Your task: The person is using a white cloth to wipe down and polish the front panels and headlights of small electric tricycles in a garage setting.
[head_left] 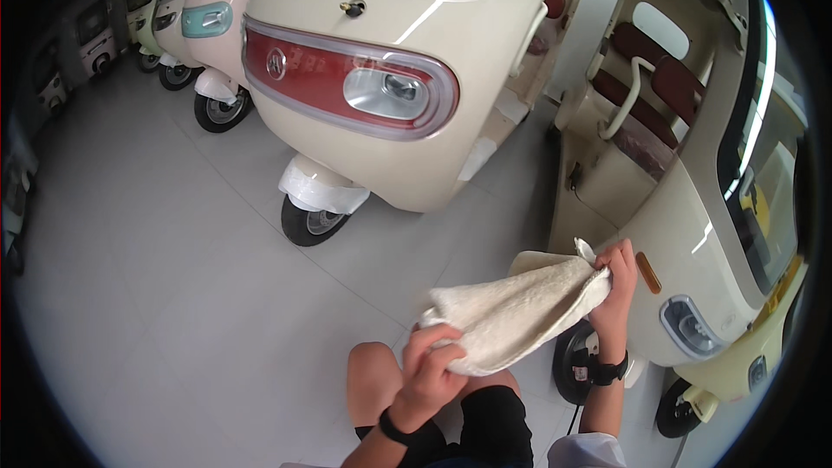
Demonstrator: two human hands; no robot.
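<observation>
A cream-coloured cloth (516, 308), thick like a towel, is stretched and partly folded between my two hands. My left hand (431, 366) grips its lower left end, fingers curled over the edge. Higher up on the right, my right hand (615, 276) pinches the other end, where a corner sticks up above the fingers. The cloth hangs in the air above my knees, close to the side of a cream three-wheeled vehicle (641, 234). Dark bands circle both my wrists.
Another cream three-wheeler (381, 156) with a red front panel and a single headlight stands ahead. A pink one (227, 43) and several more line up at the far left. A pale yellow vehicle (737, 390) is at the right. Grey tiled floor (191, 295) spreads to the left.
</observation>
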